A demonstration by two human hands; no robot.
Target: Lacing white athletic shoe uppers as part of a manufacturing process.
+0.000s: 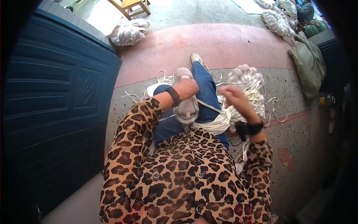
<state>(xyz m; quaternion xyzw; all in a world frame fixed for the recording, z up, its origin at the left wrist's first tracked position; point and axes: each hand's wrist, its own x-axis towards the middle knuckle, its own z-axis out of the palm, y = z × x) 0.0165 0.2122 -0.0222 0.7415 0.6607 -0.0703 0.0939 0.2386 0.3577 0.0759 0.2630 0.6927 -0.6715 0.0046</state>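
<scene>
Near the middle of the frame the left hand (187,88) rests on a pale, whitish shoe sole (186,107) that lies on the person's lap, over the blue jeans (204,87). The fingers curl down over the sole's upper end and grip it; a dark band sits on that wrist. Just right of centre the right hand (234,98) is raised and blurred, fingers half closed; it seems to pinch a white strip (209,107) that runs from the sole toward it, but the blur leaves that unsure. A black wrist strap (249,128) sits lower on that forearm.

Under the right hand a heap of white strips (244,95) lies on the speckled floor (291,112), touching the right leg, with loose ends trailing to the right. A light shoe (196,58) shows at the end of the leg, on the pink band of floor above.

At upper left lies a bundled white sack (129,31), round and creased, beside the legs of a wooden stool (130,7). More white bundles (278,18) are piled at upper right, near another person (305,11) seated at the frame's edge. Below them a slumped olive-green bag (307,65) lies on the floor. A dark blue panelled door (56,93) fills the left side. A small yellow packet (322,100) sits at the right edge, too small to make out.
</scene>
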